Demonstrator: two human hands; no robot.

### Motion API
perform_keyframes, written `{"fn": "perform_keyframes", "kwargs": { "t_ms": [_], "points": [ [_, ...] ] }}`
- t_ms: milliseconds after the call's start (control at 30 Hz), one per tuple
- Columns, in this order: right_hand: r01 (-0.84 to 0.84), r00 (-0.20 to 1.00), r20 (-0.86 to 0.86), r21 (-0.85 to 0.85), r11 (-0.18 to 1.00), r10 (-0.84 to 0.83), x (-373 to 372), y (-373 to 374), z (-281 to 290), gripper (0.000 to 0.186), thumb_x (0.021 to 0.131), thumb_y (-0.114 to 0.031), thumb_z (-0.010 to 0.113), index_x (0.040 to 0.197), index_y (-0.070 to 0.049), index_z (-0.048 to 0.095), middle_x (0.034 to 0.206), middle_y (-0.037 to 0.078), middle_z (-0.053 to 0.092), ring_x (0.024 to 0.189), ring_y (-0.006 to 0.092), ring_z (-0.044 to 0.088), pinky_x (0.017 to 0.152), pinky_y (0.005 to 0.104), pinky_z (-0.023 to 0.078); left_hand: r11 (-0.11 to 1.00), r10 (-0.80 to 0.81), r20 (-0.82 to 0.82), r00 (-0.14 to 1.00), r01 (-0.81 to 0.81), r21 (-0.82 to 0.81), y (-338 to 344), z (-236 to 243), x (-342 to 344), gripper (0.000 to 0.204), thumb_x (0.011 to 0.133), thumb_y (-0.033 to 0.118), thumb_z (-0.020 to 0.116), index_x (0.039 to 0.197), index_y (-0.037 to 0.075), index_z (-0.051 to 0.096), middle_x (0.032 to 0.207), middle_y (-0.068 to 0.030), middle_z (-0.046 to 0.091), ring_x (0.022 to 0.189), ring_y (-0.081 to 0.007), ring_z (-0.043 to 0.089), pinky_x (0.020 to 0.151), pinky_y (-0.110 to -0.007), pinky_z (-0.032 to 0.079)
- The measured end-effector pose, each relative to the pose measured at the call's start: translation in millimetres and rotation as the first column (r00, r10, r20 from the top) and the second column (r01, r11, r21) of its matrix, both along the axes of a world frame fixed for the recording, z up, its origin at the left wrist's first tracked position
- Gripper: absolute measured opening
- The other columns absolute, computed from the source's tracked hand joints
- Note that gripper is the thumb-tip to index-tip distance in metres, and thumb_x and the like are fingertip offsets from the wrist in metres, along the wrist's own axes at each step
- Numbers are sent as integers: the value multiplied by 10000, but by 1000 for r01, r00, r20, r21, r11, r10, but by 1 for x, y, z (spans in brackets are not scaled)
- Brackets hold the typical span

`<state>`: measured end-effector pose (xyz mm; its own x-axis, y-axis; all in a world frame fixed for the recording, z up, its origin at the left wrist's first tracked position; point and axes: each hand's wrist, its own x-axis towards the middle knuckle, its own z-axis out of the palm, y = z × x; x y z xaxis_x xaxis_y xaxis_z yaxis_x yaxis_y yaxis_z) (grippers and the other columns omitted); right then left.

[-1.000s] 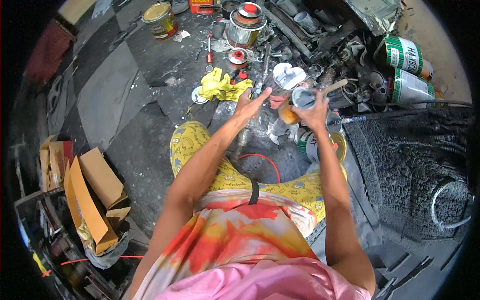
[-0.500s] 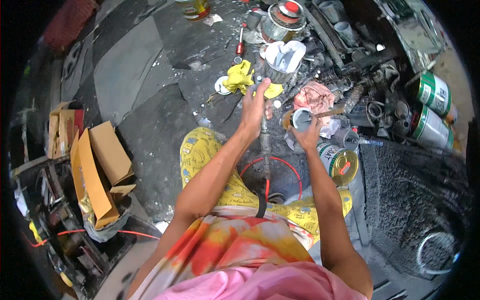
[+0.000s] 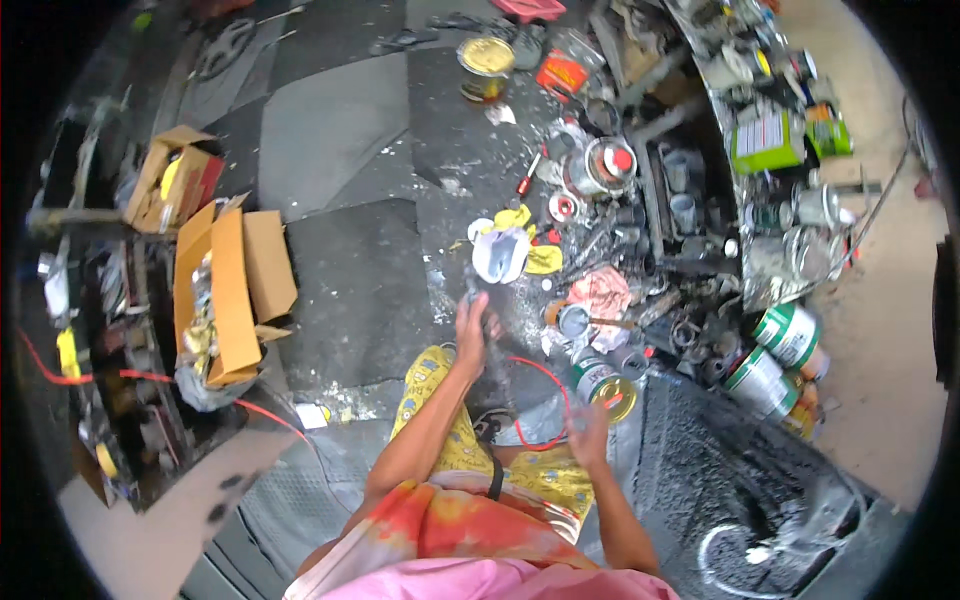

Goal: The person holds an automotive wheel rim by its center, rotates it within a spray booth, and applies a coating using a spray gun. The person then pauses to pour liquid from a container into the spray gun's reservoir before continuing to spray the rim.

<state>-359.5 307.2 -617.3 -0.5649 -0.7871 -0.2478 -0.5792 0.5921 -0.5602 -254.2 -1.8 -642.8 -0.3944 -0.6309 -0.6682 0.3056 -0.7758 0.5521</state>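
Head view, left to right: my left hand is closed round the top of a dark upright metal part standing on the floor before my knees. My right hand hangs low beside an open tin; I cannot tell whether its fingers hold anything. Judgement: steadying stage; next move needs a firm grip and the right hand brought across.

top: pink fabric at the lower edge, sleeveless
wrap: orange, red and cream tie-dye
trousers: yellow, small blue print
forearms: bare
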Motion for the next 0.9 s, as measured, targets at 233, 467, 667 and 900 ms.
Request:
{"fn": "perform_keyframes", "kwargs": {
  "t_ms": [233,467,667,900],
  "points": [
    [-282,951,129,-23,959,282,35,-84,162,209,954,-176,695,1009,26,692,987,198,657,910,341,653,823,421,522,960,229,11,973,-223,-171,-29,170,82,277,1018,405,601,1089,164,484,750,12,447,636,-102,454,560,-263,397],
    [-388,834,246,-374,842,493,70,-257,325,357,936,-192,721,1215,22,660,1054,172,663,931,284,667,845,385,536,883,381,-134,915,-403,-241,-48,331,122,363,1031,506,541,1090,155,467,814,-16,488,702,-131,473,652,-303,415],
    [-521,738,140,-502,690,660,111,-298,423,637,893,-219,761,1395,70,495,1205,279,619,1086,425,630,936,455,505,739,576,-268,772,-632,-235,13,405,107,432,1048,538,469,1148,128,557,935,-10,576,833,-144,555,791,-309,465],
    [-747,550,184,-329,578,815,111,-227,499,567,946,-231,602,1382,108,472,1162,350,644,1080,483,640,949,483,488,609,630,-242,738,-662,-437,126,473,85,573,1052,305,543,1515,66,305,1214,-31,510,1136,-140,507,1026,-313,398]
  ]
}}
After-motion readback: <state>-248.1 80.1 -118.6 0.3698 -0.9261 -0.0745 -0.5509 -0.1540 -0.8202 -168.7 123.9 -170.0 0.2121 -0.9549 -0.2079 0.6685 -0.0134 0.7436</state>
